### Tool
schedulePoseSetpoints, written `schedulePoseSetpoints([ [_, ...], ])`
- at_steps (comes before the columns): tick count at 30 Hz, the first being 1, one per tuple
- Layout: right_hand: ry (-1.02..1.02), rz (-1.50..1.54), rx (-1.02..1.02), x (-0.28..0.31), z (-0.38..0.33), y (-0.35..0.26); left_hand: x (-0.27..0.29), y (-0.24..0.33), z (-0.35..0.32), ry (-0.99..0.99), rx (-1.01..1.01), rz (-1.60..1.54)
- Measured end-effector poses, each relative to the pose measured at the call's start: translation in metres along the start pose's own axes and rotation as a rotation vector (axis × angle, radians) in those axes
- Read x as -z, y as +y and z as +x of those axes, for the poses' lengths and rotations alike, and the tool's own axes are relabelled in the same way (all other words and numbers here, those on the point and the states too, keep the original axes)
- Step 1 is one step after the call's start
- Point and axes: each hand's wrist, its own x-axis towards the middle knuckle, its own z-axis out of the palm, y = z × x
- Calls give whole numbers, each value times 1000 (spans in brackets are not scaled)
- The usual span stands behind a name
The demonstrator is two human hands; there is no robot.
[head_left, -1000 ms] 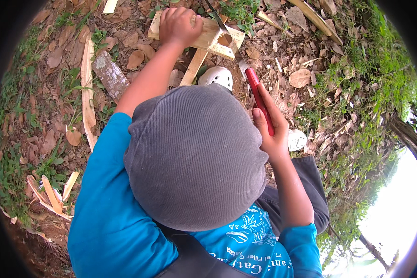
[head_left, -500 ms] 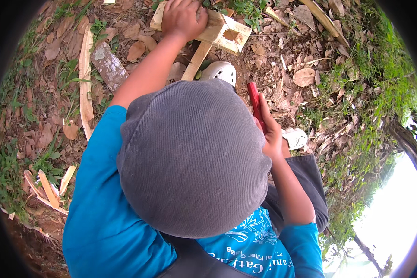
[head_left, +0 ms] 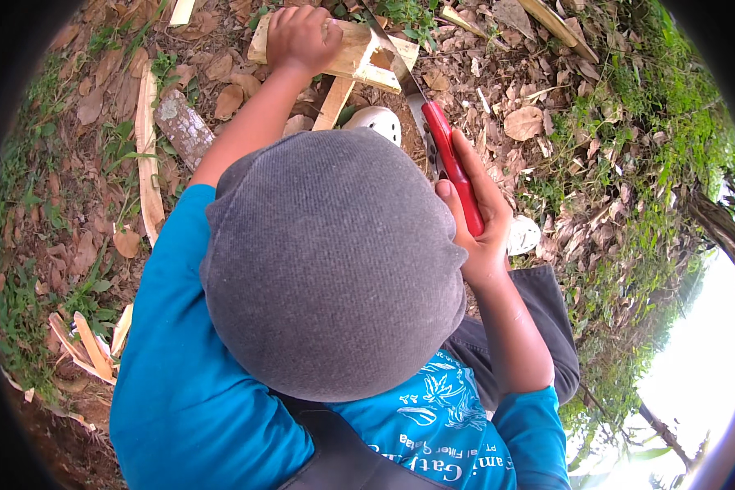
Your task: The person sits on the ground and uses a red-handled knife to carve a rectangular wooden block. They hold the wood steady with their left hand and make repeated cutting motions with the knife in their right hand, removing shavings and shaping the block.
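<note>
A pale wooden block (head_left: 351,51) with a squared notch near its right end lies across a narrow wooden strip (head_left: 333,102) on the ground. My left hand (head_left: 302,38) presses on the block's left part, fingers closed over its far edge. In my right hand (head_left: 483,214) is a red-handled saw (head_left: 454,167), its long metal blade pointing up and to the left. The blade passes over the notched end; whether it touches the wood I cannot tell. A grey cap hides much of the middle of the view.
White clogs (head_left: 376,122) are on my feet beside the block. A long wood slat (head_left: 147,155) and a bark-covered piece (head_left: 184,126) lie at left, with split sticks (head_left: 94,343) lower down. Another plank (head_left: 559,28) rests at the far right among dry leaves.
The saw has swung out from beside the cap, and its blade now reaches over the block's notched end. The block and my left hand appear slightly further left.
</note>
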Motion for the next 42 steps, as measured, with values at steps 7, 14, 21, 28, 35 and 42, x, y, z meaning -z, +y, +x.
schedulePoseSetpoints([
  [7, 41, -83, 106, 13, -13, -3, 0, 3, 3, 4, 0, -5],
  [14, -34, -141, 20, 60, -54, -43, 0, 0, 2, 53, -20, -39],
  [21, 77, -9, -28, 3, 35, 1, -1, 2, 5, 34, -38, -62],
  [28, 47, 11, -27, -9, 12, 44, 5, 2, 3, -24, -16, -12],
  [35, 11, 114, -113, -27, -16, 89, -3, 1, -3, -14, 55, 56],
  [42, -33, -136, -86, 32, -59, -15, -6, -1, -2, 25, 44, 25],
])
